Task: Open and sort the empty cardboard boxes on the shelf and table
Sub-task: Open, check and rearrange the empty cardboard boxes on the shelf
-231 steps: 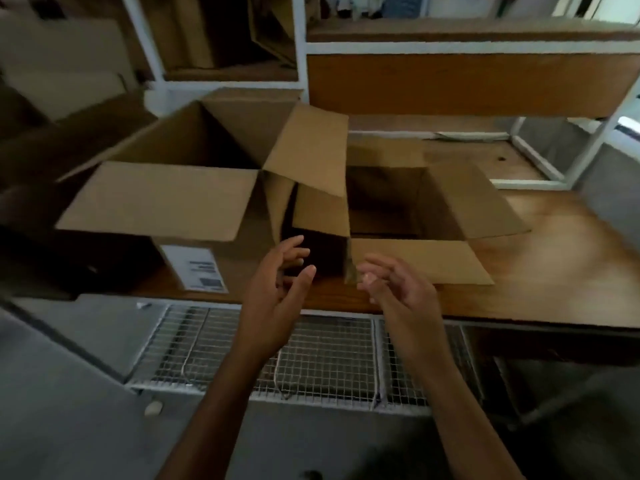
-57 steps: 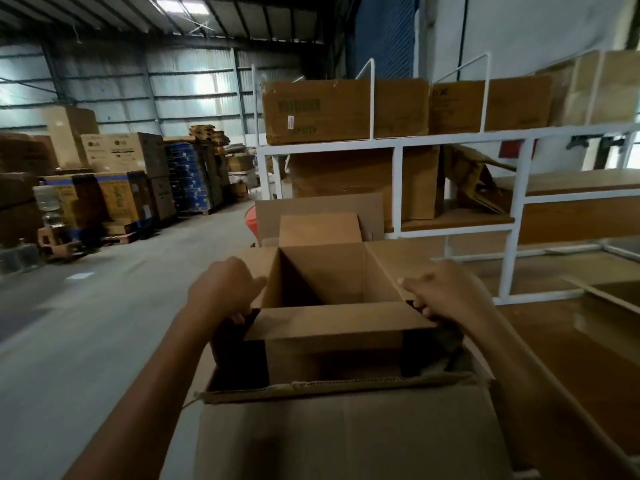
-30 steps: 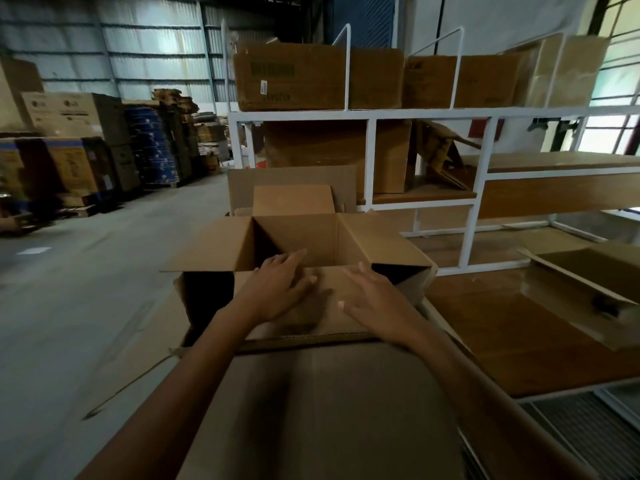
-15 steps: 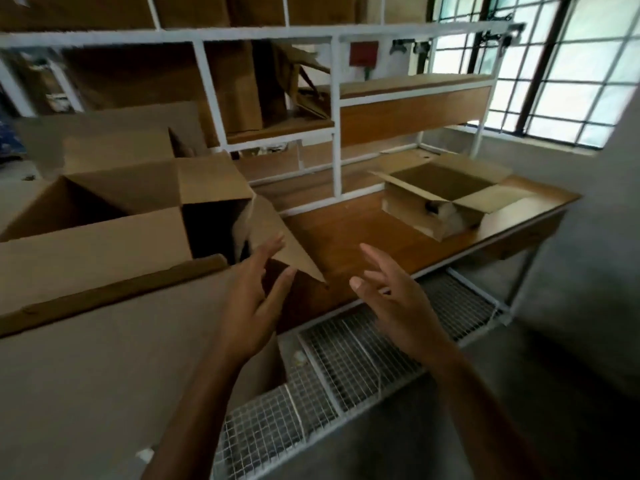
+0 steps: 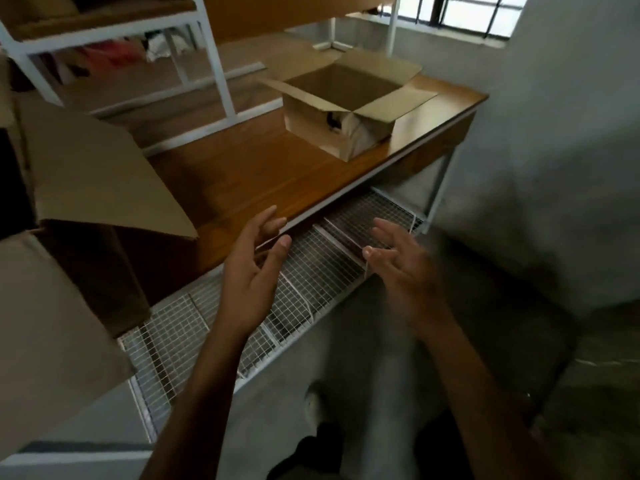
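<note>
Both hands hang in the air with nothing in them, palms turned toward each other and fingers loosely spread. The left hand (image 5: pixel 250 271) floats at the front edge of the desk (image 5: pixel 256 174), its fingertips over the edge. The right hand (image 5: pixel 403 268) sits at its 3 o'clock, near but apart from it, over the wire rack (image 5: pixel 311 275) under the desk.

The small open box (image 5: pixel 341 109) stands upright on the desk at about 12 o'clock from the hands, well apart from both, near the far right corner of the desk. All four flaps are folded outward.

The large box (image 5: pixel 90 188) fills the left edge, at 9 o'clock from the left hand and near it without touching. One flap juts out over the desk.

The white shelf frame (image 5: pixel 214 53) rises at 11 o'clock behind the desk.
</note>
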